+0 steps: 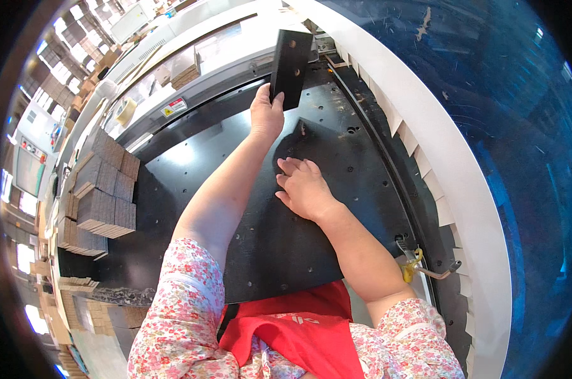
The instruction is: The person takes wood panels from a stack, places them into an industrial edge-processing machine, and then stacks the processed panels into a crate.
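Observation:
A black rectangular board with round holes [292, 66] stands raised and tilted at the far side of the table. My left hand [267, 114] grips its lower edge, thumb on the near face and the other fingers partly hidden behind. Below and to the right, my right hand [306, 189] is over the black table top [279, 246], fingers stretched and a little apart, with nothing in it. Whether its fingertips touch the surface I cannot tell. Small holes dot the dark, shiny table.
Several stacks of brown-grey boards [107, 192] stand along the table's left side. Beyond the far edge are a tape roll [126, 111] and a warning label [174, 107]. On the right, a white curved rail [482, 208] with hanging strips borders the table, near a bent metal handle [439, 274].

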`<state>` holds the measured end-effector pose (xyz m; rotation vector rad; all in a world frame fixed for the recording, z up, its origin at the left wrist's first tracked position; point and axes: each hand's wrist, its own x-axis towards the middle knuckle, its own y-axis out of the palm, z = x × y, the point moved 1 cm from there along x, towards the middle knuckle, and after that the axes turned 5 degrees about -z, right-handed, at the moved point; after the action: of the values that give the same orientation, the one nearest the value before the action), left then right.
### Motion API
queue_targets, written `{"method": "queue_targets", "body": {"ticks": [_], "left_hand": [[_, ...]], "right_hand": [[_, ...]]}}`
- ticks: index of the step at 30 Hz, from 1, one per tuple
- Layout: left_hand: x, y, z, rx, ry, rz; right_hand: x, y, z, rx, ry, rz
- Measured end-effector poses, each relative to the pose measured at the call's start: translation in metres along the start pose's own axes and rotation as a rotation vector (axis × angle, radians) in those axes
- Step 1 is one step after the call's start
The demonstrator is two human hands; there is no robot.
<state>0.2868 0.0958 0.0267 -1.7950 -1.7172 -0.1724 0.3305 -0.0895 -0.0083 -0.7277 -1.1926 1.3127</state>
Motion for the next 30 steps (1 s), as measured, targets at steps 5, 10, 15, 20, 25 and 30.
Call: {"method": "queue_targets", "body": {"ticks": [5, 10, 15, 20, 25, 30], "left_hand": [[-0.001, 0.026, 0.012, -0.349, -0.17, 0.115], [-0.018, 0.031, 0.019, -0.113, -0.168, 0.191], [-0.022, 0.025, 0.007, 0.063, -0.065, 0.228], [-0.024, 0.018, -0.003, 0.048, -0.032, 0.223], [-0.021, -0.005, -0.005, 0.209, -0.077, 0.297], [-0.037, -0.082, 0.012, -0.066, -0.108, 0.187]], "right_hand": [[0.0, 0.009, -0.002, 0.019, -0.02, -0.06], [0.0, 0.003, -0.005, -0.008, -0.024, -0.028], [-0.001, 0.003, -0.007, 0.041, -0.013, -0.031], [-0.003, 0.008, -0.008, 0.01, -0.007, -0.048], [-0.002, 0.003, -0.011, -0.032, -0.013, -0.004], [0.001, 0.011, -0.015, 0.159, -0.08, -0.199]]}}
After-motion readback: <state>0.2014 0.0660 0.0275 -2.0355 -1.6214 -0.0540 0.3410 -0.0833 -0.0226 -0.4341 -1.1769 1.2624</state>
